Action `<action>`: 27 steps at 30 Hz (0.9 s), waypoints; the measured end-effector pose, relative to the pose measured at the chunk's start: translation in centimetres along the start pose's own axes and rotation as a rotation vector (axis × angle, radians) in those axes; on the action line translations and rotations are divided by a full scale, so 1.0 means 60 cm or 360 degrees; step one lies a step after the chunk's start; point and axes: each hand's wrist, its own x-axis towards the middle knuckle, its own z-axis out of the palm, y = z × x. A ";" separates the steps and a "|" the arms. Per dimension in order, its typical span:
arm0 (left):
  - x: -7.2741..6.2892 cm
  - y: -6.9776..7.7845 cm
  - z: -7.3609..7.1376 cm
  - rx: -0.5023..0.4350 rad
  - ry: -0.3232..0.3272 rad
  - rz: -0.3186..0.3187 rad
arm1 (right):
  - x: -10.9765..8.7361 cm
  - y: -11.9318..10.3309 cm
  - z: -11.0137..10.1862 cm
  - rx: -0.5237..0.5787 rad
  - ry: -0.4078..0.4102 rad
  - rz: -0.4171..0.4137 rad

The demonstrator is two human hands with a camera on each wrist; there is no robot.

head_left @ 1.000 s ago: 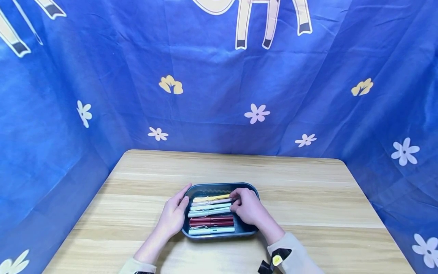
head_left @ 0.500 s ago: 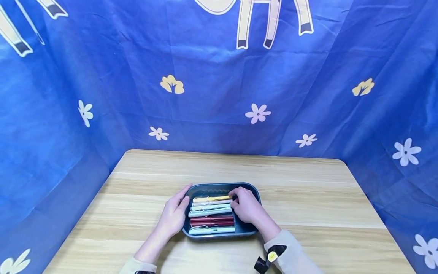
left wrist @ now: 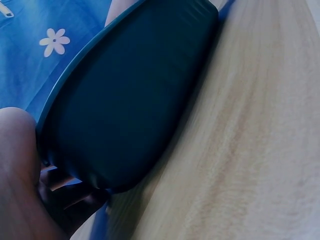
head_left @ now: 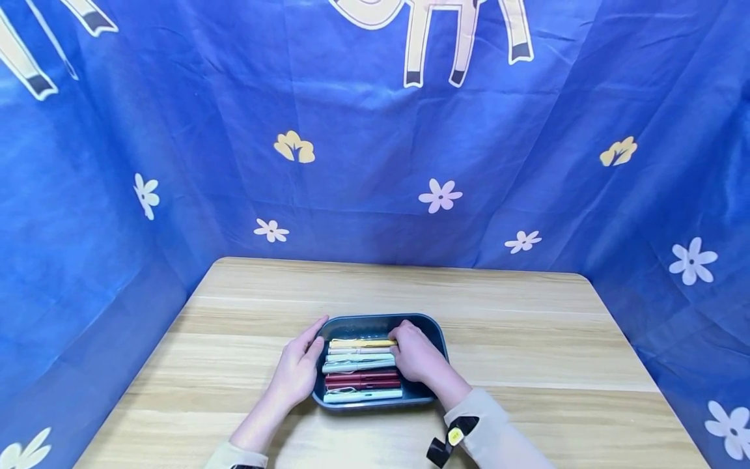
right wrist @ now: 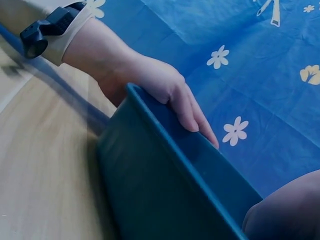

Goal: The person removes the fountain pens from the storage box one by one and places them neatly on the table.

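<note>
A dark blue-green plastic bin [head_left: 375, 406] stands on the table with several pens lying side by side in it. My left hand [head_left: 297, 368] grips its left end, thumb over the rim and fingers along the outside; the left wrist view shows the hand [left wrist: 22, 170] around the outer wall. Inside the bin, my right hand [head_left: 417, 352] holds the right end of the yellow pen [head_left: 363, 342] between index finger and thumb, the tips partly hidden. Below it lie a pale pen [head_left: 357, 350], light-blue pens [head_left: 357, 367], dark red pens [head_left: 362, 376] and a pale-blue pen [head_left: 375, 394].
The bin stands on a wooden table [head_left: 515, 339]. A blue cloth [head_left: 363, 163] with flower and animal prints hangs behind and at both sides. A small black camera [head_left: 448, 443] is strapped to the right sleeve.
The right hand has moved slightly left and turned, covering more of the pens' right ends. The yellow pen lies straighter. The left hand and the bin have stayed put.
</note>
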 end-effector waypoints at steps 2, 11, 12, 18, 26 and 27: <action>-0.001 0.001 0.000 -0.0005 -0.0005 -0.0002 | -0.001 0.001 0.002 0.0050 -0.0011 0.0010; -0.001 0.003 -0.001 -0.0032 -0.0011 -0.0039 | 0.004 0.012 0.000 0.0329 -0.0035 -0.0065; -0.001 0.002 -0.001 -0.0036 -0.0012 -0.0045 | 0.006 0.013 0.000 0.0360 -0.0029 -0.0076; -0.001 0.002 0.000 -0.0048 -0.0012 -0.0045 | 0.011 0.021 0.000 0.0549 0.0019 -0.0069; 0.000 0.002 0.001 -0.0062 -0.0009 -0.0037 | 0.009 0.024 -0.008 0.1000 0.0033 0.0063; 0.000 0.002 0.001 -0.0064 -0.0009 -0.0039 | 0.009 0.024 -0.008 0.1032 0.0029 0.0087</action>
